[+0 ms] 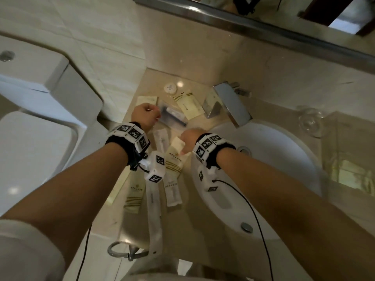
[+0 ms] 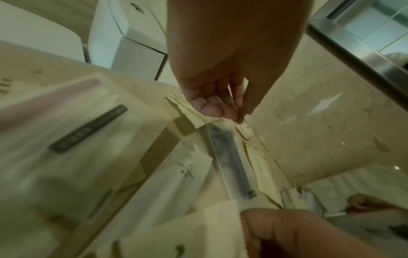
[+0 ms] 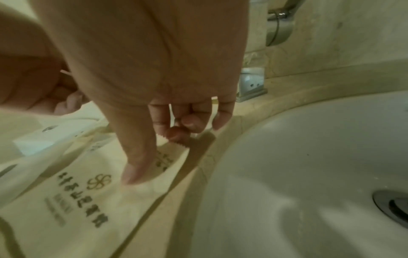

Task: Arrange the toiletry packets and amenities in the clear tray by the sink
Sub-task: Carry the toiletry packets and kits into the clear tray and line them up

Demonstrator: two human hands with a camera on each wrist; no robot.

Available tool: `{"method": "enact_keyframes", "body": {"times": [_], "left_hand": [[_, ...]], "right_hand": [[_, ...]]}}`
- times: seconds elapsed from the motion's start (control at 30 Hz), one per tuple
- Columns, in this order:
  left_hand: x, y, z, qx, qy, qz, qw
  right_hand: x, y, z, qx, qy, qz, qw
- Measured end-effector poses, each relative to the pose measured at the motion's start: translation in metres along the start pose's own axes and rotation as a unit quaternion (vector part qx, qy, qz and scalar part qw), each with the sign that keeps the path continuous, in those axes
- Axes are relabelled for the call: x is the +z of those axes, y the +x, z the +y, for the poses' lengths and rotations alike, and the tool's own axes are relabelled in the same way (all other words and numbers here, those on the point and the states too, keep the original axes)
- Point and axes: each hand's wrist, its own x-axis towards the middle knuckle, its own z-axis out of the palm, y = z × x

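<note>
Right wrist: right hand [image 3: 141, 73] fingers [image 3: 137, 157] pinch cream packet's [image 3: 66, 200] serrated edge.

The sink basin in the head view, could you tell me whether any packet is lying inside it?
No, the white sink basin holds no packet; the cream packets all lie on the counter beside it.

Left wrist view's near packets [image 2: 66, 139] motion-blurred
</note>
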Motion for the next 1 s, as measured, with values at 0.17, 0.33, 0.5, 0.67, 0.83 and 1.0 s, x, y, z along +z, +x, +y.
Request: {"method": "enact_keyframes", "body": {"times": [0.17,0.33,0.5,0.67,0.83,1.0], "left_hand": [[0.009,-0.022,-0.006,0.005,0.008,-0.047,0.999],[0.028,-0.051,0.019,0.03,0.018,-0.172,0.984],[0.08,-0.086,0.047,0.058,0.06,-0.306,0.948],[0.146,-0.124,0.052,0.036,0.088,-0.389,0.916],[0.221,-0.167,0.057,0.025,0.125,-0.396,0.909],[0.308,-0.206,0.071,0.058,0.133,-0.376,0.915]], "right_hand": [[-0.014,-0.021,0.017,-0.017,0.164,0.026,0.986],[-0.032,-0.075,0.055,-0.057,0.358,0.105,0.926],[-0.021,-0.134,0.084,-0.108,0.336,0.015,0.936],[0.004,-0.185,0.154,-0.056,0.379,0.046,0.923],[0.037,-0.24,0.238,0.023,0.42,0.118,0.9],[0.073,-0.292,0.318,0.118,0.518,0.198,0.824]]}}
